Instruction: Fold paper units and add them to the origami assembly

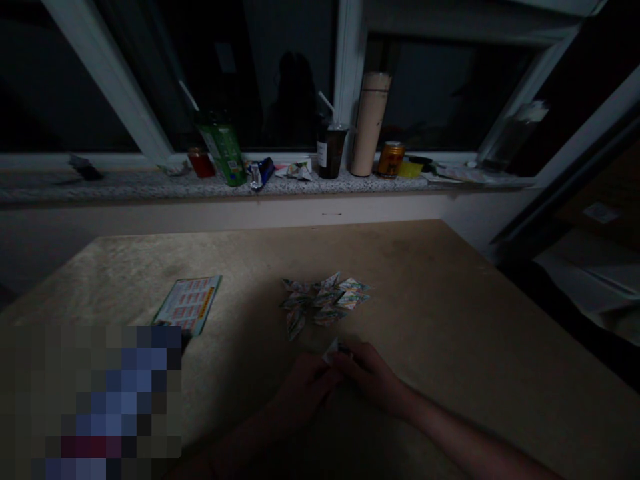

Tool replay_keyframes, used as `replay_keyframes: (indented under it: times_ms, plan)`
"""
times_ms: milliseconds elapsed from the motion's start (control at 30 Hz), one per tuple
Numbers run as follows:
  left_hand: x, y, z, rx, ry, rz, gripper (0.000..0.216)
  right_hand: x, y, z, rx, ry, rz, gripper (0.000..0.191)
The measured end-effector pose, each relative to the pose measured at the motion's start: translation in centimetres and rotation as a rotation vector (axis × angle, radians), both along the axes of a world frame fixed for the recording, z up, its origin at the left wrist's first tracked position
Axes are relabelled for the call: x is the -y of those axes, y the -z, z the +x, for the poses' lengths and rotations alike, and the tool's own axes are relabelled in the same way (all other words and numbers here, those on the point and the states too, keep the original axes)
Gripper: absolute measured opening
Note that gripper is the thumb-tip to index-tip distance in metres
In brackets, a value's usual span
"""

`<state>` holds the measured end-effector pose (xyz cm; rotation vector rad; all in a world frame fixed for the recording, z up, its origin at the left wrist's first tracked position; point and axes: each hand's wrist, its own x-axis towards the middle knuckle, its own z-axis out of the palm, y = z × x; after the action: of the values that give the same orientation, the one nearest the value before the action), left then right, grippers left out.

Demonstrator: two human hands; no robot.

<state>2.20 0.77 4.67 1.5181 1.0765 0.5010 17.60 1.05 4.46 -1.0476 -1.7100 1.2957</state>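
Observation:
My left hand (309, 380) and my right hand (373, 373) meet low in the middle of the head view, fingers closed together. Between their fingertips is a small piece of folded paper (331, 349), pale at its pointed tip; most of it is hidden by the fingers. Just beyond my hands, several folded paper pieces (327, 300) with pointed ends lie in a loose cluster on the tan table (425, 287). They carry coloured print. The light is dim, so the exact fold in my hands cannot be made out.
A printed sheet or booklet (189, 303) lies on the left; a blurred-out patch covers the lower left corner. Along the windowsill (280, 188) stand a green container (223, 150), a dark cup with a straw (331, 150), a tall beige flask (370, 127) and a golden can (391, 160).

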Motion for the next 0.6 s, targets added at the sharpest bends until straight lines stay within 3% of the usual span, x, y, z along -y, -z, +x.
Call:
replay_keyframes:
  times_ms: [367, 600]
  plan:
    - [0.08, 0.06, -0.03, 0.051, -0.002, -0.035, 0.038, 0.0, 0.3, -0.18, -0.253, -0.097, -0.243, 0.037]
    - [0.15, -0.06, 0.09, 0.018, -0.045, -0.047, 0.042, 0.0, 0.05, -0.22, -0.181, 0.021, -0.172, 0.045]
